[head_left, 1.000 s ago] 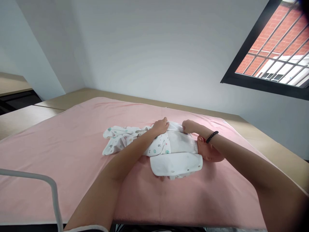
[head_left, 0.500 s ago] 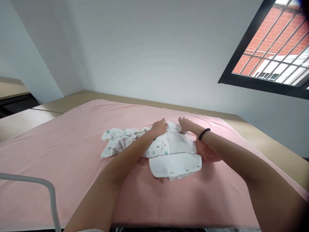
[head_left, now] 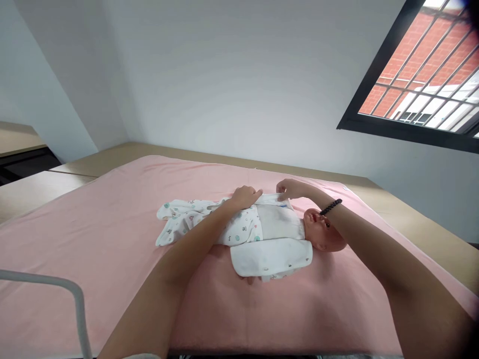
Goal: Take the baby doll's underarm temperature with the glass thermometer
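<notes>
On pink blanket (head_left: 112, 224), doll (head_left: 325, 232) lies in printed clothes (head_left: 241, 228). Right fingers (head_left: 285, 192) pinch white cloth edge (head_left: 270, 199); left hand (head_left: 245, 197) curled on cloth, hold unclear.

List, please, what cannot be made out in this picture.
All in the head view:
- Part of the doll's face: hidden behind the right forearm.
- Left hand's fingertips: behind the hand itself.
- Window: cut off by top and right edges.
- Grey rail: cut off by left edge.
- Sheet tag: too small to read.
</notes>
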Demonstrator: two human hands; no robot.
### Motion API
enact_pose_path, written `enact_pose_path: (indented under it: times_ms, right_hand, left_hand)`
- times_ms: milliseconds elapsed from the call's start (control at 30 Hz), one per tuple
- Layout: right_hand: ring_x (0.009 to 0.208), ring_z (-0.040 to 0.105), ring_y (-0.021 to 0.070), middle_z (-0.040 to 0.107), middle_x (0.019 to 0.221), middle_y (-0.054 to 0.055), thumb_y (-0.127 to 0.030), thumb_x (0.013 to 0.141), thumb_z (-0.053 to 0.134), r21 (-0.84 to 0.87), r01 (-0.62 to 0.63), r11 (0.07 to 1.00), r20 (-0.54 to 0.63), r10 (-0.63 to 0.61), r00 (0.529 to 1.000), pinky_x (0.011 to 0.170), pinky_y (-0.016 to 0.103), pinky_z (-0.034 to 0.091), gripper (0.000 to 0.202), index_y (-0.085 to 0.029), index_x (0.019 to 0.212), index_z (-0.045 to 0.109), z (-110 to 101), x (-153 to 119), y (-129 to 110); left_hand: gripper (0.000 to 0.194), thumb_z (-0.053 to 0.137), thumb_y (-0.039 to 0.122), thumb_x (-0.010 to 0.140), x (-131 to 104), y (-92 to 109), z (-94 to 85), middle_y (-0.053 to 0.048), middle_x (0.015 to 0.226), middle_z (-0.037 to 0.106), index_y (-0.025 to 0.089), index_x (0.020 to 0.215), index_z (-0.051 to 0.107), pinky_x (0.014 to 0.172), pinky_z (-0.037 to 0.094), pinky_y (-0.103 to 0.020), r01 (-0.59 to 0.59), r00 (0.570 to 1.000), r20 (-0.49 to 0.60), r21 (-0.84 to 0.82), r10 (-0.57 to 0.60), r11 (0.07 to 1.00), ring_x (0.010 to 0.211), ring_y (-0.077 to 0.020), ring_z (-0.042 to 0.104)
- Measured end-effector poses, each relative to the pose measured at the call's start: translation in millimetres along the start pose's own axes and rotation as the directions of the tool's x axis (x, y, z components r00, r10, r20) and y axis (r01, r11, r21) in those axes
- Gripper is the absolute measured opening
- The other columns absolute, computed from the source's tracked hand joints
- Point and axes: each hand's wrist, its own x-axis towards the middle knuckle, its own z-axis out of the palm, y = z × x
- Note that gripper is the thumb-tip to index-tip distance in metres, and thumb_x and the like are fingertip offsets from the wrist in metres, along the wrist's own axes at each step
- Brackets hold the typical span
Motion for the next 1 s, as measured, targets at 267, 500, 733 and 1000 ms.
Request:
enact_pose_path:
  times_ms: [267, 500, 733, 1000]
  right_hand:
    - [0.07, 0.046, 0.0143, 0.057, 0.081, 0.0, -0.041, 0.08, 0.064, 0.106, 0.188, 0.976, 0.102, -0.199, 0.975, 0.064, 0.029, 0.035, 0.022, -0.02, 0.083, 0.06, -4.5, -38.7, -7.5]
    - [0.078, 0.049, 0.0171, 0.057, 0.083, 0.001, -0.038, 0.083, 0.058, 0.145, 0.262, 0.954, 0.063, -0.273, 0.96, 0.072, 0.029, 0.037, 0.018, -0.02, 0.082, 0.06, -2.4, -63.1, -6.1]
    - [0.097, 0.061, 0.0221, 0.07, 0.096, 0.004, -0.036, 0.08, 0.064, 0.182, 0.224, 0.957, 0.035, -0.234, 0.972, 0.079, 0.028, 0.045, 0.018, -0.021, 0.088, 0.072, -1.1, -83.5, -6.2]
    - [0.086, 0.063, 0.0215, 0.069, 0.108, 0.004, -0.044, 0.075, 0.073, -0.006, 0.059, 0.998, 0.137, -0.057, 0.989, 0.062, 0.028, 0.043, 0.033, -0.029, 0.104, 0.073, 5.9, -113.4, -43.4]
  left_hand:
    - [0.072, 0.037, 0.085, 0.083, -7.6, -17.3, -32.7, -0.008, 0.127, 0.066, 0.026, 0.115, 0.065, 0.091, 0.046, -0.039, -0.061, 0.942, 0.325, -0.069, 0.08, 0.996, 0.111, -0.031, 0.06]
    - [0.044, 0.056, 0.057, 0.08, -20.8, -22.9, -75.6, -0.005, 0.122, 0.066, 0.026, 0.109, 0.067, 0.078, 0.046, -0.03, -0.169, 0.938, 0.308, 0.007, 0.158, 0.986, 0.103, -0.0254, 0.062]
    - [0.018, 0.067, 0.042, 0.077, -62.1, 17.0, -115.8, -0.002, 0.093, 0.068, 0.024, 0.08, 0.067, 0.063, 0.037, -0.029, -0.222, 0.89, 0.421, 0.066, 0.174, 0.973, 0.08, -0.0211, 0.06]
    - [0.025, 0.084, 0.035, 0.057, -107.8, 83.6, -108.0, -0.004, 0.078, 0.067, 0.023, 0.062, 0.063, 0.07, 0.046, -0.038, -0.084, 0.866, 0.494, 0.296, -0.077, 0.952, 0.074, -0.0254, 0.058]
